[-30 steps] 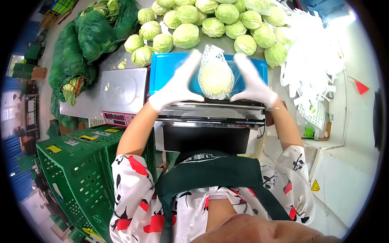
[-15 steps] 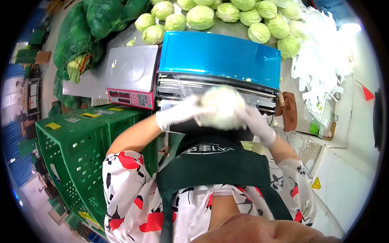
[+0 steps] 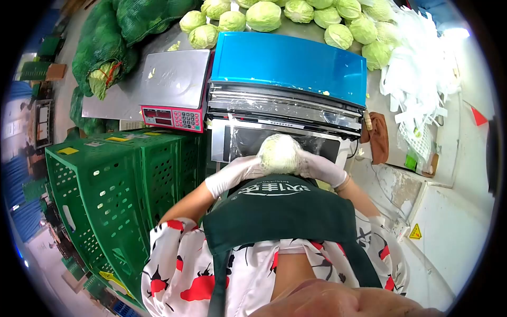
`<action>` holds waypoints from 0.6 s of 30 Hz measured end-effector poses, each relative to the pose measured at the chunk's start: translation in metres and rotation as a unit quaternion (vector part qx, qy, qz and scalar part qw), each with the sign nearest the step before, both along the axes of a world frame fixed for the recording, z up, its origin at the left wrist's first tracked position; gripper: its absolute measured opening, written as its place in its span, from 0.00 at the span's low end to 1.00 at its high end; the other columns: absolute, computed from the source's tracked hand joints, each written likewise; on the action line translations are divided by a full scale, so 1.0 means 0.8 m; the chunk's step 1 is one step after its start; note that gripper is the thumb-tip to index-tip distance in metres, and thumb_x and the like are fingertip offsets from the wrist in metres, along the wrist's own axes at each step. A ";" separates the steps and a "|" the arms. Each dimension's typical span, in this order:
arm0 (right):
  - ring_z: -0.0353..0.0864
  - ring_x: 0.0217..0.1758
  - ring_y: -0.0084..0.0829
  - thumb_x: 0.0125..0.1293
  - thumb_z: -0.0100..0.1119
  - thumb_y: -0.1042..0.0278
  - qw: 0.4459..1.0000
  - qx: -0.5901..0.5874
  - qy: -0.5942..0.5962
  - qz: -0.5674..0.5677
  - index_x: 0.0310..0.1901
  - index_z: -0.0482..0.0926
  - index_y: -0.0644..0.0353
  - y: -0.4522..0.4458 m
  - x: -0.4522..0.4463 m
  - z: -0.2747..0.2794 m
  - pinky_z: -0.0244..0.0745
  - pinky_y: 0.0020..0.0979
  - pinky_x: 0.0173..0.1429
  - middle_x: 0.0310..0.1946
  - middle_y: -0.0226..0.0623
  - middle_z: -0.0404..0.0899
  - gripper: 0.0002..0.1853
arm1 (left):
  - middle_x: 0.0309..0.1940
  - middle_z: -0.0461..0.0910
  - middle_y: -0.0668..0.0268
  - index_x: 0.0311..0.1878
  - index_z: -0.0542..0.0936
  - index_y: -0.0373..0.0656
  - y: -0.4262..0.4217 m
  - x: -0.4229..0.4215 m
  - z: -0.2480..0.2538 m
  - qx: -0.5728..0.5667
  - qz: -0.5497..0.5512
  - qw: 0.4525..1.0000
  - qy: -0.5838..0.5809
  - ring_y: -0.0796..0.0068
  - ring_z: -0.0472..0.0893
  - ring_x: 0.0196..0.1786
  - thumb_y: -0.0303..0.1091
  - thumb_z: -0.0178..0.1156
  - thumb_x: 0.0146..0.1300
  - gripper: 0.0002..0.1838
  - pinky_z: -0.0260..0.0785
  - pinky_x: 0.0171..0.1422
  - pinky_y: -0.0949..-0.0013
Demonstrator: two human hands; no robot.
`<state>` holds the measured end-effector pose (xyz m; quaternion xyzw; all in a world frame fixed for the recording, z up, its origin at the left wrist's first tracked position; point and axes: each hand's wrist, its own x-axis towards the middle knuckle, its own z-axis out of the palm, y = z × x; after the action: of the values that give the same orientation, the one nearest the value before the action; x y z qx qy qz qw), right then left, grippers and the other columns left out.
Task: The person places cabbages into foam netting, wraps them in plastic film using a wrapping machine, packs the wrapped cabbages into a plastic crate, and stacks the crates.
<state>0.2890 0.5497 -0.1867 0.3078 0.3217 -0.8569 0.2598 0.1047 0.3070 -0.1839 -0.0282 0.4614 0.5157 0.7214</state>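
A pale green cabbage [image 3: 279,152] is held close in front of the apron, between both gloved hands. My left hand [image 3: 242,171], in a white glove, grips its left side, and my right hand [image 3: 323,168], gloved too, grips the right side. Fingertips of both hands are partly hidden by the cabbage. Clear plastic film [image 3: 245,134] stretches from the wrapping machine towards the cabbage. Just beyond the hands lies the machine's flat front plate [image 3: 219,140], below its blue cover [image 3: 290,61].
Left of the machine stands a scale [image 3: 177,79] with a red keypad. Stacked green crates [image 3: 111,195] are at my left. Several cabbages [image 3: 264,17] lie behind the machine, green net sacks [image 3: 97,47] at the back left. White straps [image 3: 417,68] and a brown cloth [image 3: 377,138] are on the right.
Both hands have brought the cabbage down and towards my body, off the machine's rollers. The front plate and the film over it now show more fully.
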 end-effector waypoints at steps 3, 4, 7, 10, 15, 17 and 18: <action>0.82 0.59 0.29 0.70 0.66 0.64 0.936 0.343 0.074 0.028 0.62 0.79 0.62 -0.018 0.045 0.016 0.74 0.30 0.64 0.55 0.38 0.84 0.22 | 0.54 0.84 0.55 0.68 0.75 0.42 -0.034 0.034 -0.031 0.020 -0.019 0.919 0.394 0.70 0.82 0.61 0.33 0.67 0.66 0.27 0.74 0.66 0.68; 0.84 0.55 0.27 0.71 0.64 0.65 0.868 0.479 0.130 0.024 0.59 0.81 0.62 -0.032 0.069 -0.012 0.77 0.29 0.60 0.51 0.37 0.85 0.18 | 0.51 0.85 0.55 0.63 0.78 0.44 -0.036 0.028 -0.024 0.053 -0.063 0.802 0.591 0.67 0.83 0.58 0.31 0.66 0.66 0.22 0.75 0.64 0.66; 0.86 0.42 0.23 0.73 0.61 0.68 0.841 0.525 0.092 -0.095 0.50 0.84 0.63 -0.048 0.088 -0.030 0.80 0.25 0.48 0.42 0.35 0.86 0.10 | 0.40 0.86 0.59 0.50 0.83 0.42 -0.034 0.003 -0.014 0.128 -0.064 0.549 0.823 0.58 0.86 0.46 0.26 0.59 0.69 0.09 0.78 0.53 0.61; 0.79 0.29 0.19 0.76 0.56 0.68 0.886 0.426 -0.010 -0.181 0.42 0.84 0.62 -0.039 0.073 0.015 0.75 0.24 0.35 0.30 0.30 0.80 0.09 | 0.31 0.83 0.58 0.56 0.79 0.43 -0.034 0.009 -0.004 0.034 -0.018 0.790 0.612 0.64 0.84 0.31 0.29 0.55 0.75 0.10 0.76 0.37 0.69; 0.78 0.27 0.34 0.76 0.51 0.63 0.878 0.467 -0.107 -0.022 0.38 0.84 0.60 -0.058 0.119 -0.033 0.74 0.32 0.33 0.27 0.41 0.78 0.14 | 0.31 0.83 0.51 0.50 0.81 0.40 -0.072 0.017 -0.056 0.006 -0.075 0.857 0.509 0.54 0.82 0.30 0.33 0.51 0.77 0.11 0.74 0.40 0.61; 0.82 0.33 0.50 0.75 0.52 0.63 0.824 0.544 -0.137 0.080 0.40 0.86 0.57 -0.101 0.128 -0.088 0.77 0.39 0.40 0.34 0.54 0.83 0.13 | 0.35 0.84 0.45 0.45 0.83 0.37 -0.074 0.039 -0.112 -0.030 -0.201 0.892 0.403 0.42 0.84 0.43 0.35 0.54 0.71 0.12 0.76 0.49 0.51; 0.84 0.40 0.48 0.76 0.52 0.62 0.843 0.509 -0.143 0.102 0.47 0.85 0.57 -0.119 0.117 -0.111 0.79 0.41 0.46 0.41 0.51 0.84 0.13 | 0.34 0.84 0.45 0.43 0.83 0.37 -0.051 0.049 -0.107 0.001 -0.206 0.892 0.403 0.42 0.84 0.43 0.35 0.56 0.70 0.11 0.76 0.48 0.50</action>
<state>0.3827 0.4548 -0.2752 0.4812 0.7016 -0.4880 0.1951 0.1441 0.2662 -0.2693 0.2785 0.7074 0.3234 0.5634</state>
